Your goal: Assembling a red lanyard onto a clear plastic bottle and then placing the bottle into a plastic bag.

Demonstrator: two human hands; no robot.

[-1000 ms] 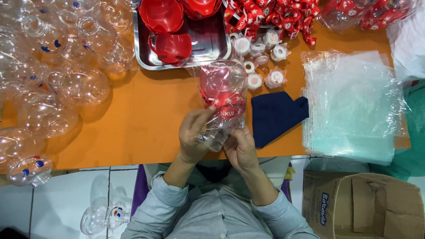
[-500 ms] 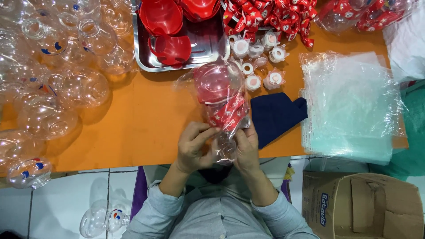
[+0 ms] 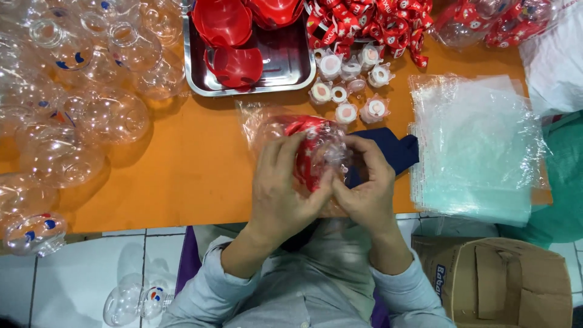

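Clasped between both grips, left hand [image 3: 285, 194] and right hand [image 3: 367, 185]: a clear round plastic bottle with red insert, bagged in thin film [image 3: 313, 149]. Lay just beyond the fingertips, long axis pointing away over the orange counter [image 3: 182, 176], equally near each.

Seen from above, a person's left hand [image 3: 285, 194] and right hand [image 3: 367, 182] clasp a clear plastic bag [image 3: 267, 124] wrapped around a transparent bottle with red parts inside [image 3: 313, 152], held over an orange table [image 3: 182, 176]. A steel tray [image 3: 291, 76] of red cups sits just beyond, with white caps [image 3: 346, 85] and red ribbons [image 3: 370, 21] beside it. Empty clear bottles [image 3: 73, 103] crowd the left side; a stack of plastic bags [image 3: 480, 152] lies at the right, near a dark blue cloth [image 3: 395, 149].
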